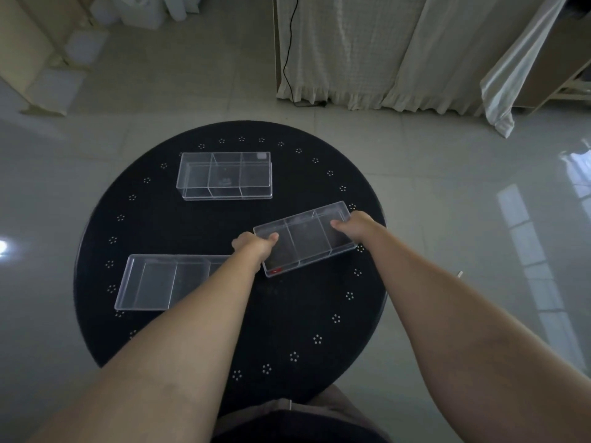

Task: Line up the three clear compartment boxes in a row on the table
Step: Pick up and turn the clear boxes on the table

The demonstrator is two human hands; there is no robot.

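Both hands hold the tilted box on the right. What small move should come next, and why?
Probably turn the held box until it lies square with the other two. The left hand and right hand grip its ends, yet it sits askew, while the far box and near-left box lie straight.

The left forearm hid the near-left compartment box's right end; fingers of both hands were concealed behind the angled box.

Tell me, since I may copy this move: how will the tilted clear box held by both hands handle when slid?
The held box looks like rigid plastic and empty, so probably stiff and light. Low and flat, it should slide across the dark table, not tip.
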